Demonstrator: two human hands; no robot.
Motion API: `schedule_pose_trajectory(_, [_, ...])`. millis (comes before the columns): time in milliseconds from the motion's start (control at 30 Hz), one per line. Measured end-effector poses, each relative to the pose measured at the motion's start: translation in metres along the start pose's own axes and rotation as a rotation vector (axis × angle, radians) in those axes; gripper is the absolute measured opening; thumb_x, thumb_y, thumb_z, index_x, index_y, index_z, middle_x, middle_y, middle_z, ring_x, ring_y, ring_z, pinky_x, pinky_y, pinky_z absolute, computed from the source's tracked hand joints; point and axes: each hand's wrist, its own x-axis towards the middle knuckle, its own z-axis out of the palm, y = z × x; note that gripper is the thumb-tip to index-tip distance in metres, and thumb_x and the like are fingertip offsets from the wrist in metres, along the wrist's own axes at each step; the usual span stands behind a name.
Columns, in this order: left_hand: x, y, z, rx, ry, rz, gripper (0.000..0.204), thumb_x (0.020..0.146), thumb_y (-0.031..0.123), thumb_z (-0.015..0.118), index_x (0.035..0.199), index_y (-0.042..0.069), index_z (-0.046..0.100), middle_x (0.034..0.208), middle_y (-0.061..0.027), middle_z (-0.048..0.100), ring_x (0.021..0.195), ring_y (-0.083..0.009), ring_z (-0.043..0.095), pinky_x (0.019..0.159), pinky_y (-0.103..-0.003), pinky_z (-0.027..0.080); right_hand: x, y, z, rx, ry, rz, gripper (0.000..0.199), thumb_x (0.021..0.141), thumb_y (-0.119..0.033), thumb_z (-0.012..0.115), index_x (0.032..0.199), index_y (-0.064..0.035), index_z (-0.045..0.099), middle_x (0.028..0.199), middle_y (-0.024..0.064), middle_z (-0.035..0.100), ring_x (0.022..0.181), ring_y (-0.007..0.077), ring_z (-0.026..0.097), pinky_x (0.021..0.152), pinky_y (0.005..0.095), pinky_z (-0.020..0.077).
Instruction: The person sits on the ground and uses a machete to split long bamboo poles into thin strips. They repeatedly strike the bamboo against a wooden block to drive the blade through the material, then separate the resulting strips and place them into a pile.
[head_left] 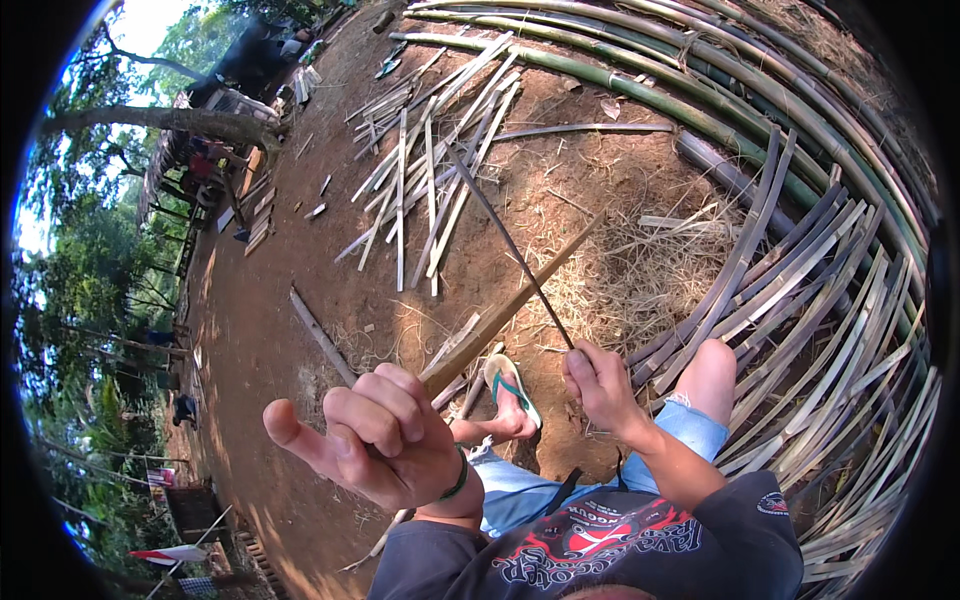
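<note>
My left hand [385, 440], palm turned up, has its fingers curled around the near end of a long brown bamboo strip [505, 312], with the thumb stuck out to the side. The strip slants away to the upper right. In my right hand [605, 385] is a long, thin, dark blade [505, 235], its handle hidden by my fingers. It points up and to the left and crosses over the strip in this view. Whether the two touch I cannot tell. A dark band [458, 478] circles my left wrist.
Split pale strips [430, 180] lie in a loose pile ahead. Long green bamboo poles [640, 95] stretch across the far right, with many bent strips [800, 330] beside my right knee. Shavings [630, 280] cover the dirt near my sandalled foot [512, 410]. A stick [322, 335] lies left.
</note>
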Motion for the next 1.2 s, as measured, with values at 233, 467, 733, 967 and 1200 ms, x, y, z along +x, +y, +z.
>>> schedule_pose_trajectory(233, [-0.025, 0.003, 0.057, -0.015, 0.080, 0.272, 0.064, 0.102, 0.013, 0.050, 0.157, 0.026, 0.020, 0.071, -0.0039, 0.045, 0.055, -0.0148, 0.043, 0.050, -0.032, 0.038, -0.053, -0.080, 0.009, 0.229, -0.178, -0.322, 0.036, 0.099, -0.031, 0.052, 0.086, 0.0029, 0.057, 0.059, 0.0193, 0.054, 0.055, 0.0375, 0.060, 0.051, 0.0400, 0.0435])
schedule_pose_trajectory(467, [-0.027, 0.002, 0.050, -0.081, 0.113, 0.208, 0.050, 0.100, 0.009, 0.049, 0.147, 0.010, 0.033, 0.077, -0.0005, 0.032, 0.059, -0.0100, 0.030, 0.054, -0.027, 0.029, -0.054, -0.081, -0.002, 0.075, -0.185, -0.201, 0.038, 0.097, -0.033, 0.057, 0.084, 0.0019, 0.058, 0.058, 0.0222, 0.054, 0.053, 0.0415, 0.060, 0.048, 0.0440, 0.0446])
schedule_pose_trajectory(733, [-0.032, 0.004, 0.049, -0.040, 0.169, 0.190, 0.051, 0.102, 0.013, 0.047, 0.149, 0.024, 0.030, 0.077, 0.0015, 0.030, 0.059, -0.0113, 0.028, 0.056, -0.031, 0.041, -0.034, -0.060, -0.011, 0.019, -0.039, 0.012, 0.046, 0.101, -0.038, 0.048, 0.079, 0.0020, 0.057, 0.053, 0.0150, 0.050, 0.048, 0.0339, 0.057, 0.048, 0.0391, 0.0419])
schedule_pose_trajectory(967, [-0.035, -0.003, 0.038, -0.209, 0.080, 0.177, 0.024, 0.101, 0.017, 0.042, 0.124, 0.010, 0.040, 0.074, 0.0010, 0.027, 0.060, -0.0098, 0.027, 0.065, -0.032, 0.038, -0.052, -0.068, 0.008, 0.039, -0.197, -0.403, 0.038, 0.097, -0.033, 0.056, 0.087, 0.0042, 0.061, 0.062, 0.0213, 0.057, 0.057, 0.0399, 0.062, 0.053, 0.0432, 0.0486])
schedule_pose_trajectory(1200, [-0.026, 0.008, 0.030, -0.045, -0.017, 0.100, 0.041, 0.100, 0.008, 0.043, 0.140, 0.016, 0.041, 0.075, 0.0026, 0.029, 0.059, -0.0083, 0.028, 0.054, -0.023, 0.027, -0.062, -0.076, 0.013, 0.002, -0.164, -0.377, 0.035, 0.097, -0.034, 0.057, 0.092, 0.0000, 0.064, 0.060, 0.0202, 0.057, 0.053, 0.0385, 0.062, 0.049, 0.0432, 0.0481])
